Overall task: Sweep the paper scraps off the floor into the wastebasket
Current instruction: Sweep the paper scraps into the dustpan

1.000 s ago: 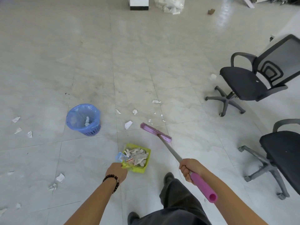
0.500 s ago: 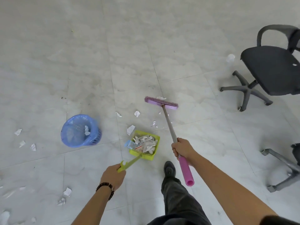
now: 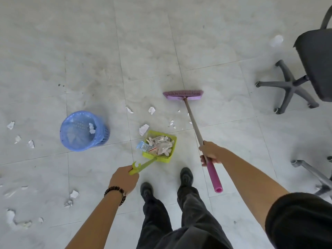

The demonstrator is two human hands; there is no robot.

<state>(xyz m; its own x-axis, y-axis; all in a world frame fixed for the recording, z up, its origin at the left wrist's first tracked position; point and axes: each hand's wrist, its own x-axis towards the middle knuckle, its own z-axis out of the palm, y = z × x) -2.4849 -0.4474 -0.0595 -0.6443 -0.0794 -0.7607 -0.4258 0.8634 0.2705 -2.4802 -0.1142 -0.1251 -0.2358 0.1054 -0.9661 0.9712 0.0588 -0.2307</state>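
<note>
My left hand [image 3: 124,178] grips the handle of a yellow-green dustpan [image 3: 169,158] that rests on the floor in front of my feet, filled with crumpled paper and a small wrapper. My right hand [image 3: 210,152] holds the purple broom [image 3: 183,94] by its shaft; the broom head stands on the floor beyond the pan. Several white paper scraps [image 3: 143,129] lie between the broom head and the pan. A blue wastebasket [image 3: 83,131] stands upright to the left, with a few scraps inside.
More scraps lie left of the basket [image 3: 18,139] and at the lower left [image 3: 73,194]. A black office chair [image 3: 316,63] stands at the right with its wheeled base, a second chair base [image 3: 312,173] below it. A white scrap [image 3: 276,40] lies near the chair.
The broom head has swung from beside the pan out to the far right, beyond the scraps. My left hand slid back to the end of the dustpan handle. The view has tilted down.
</note>
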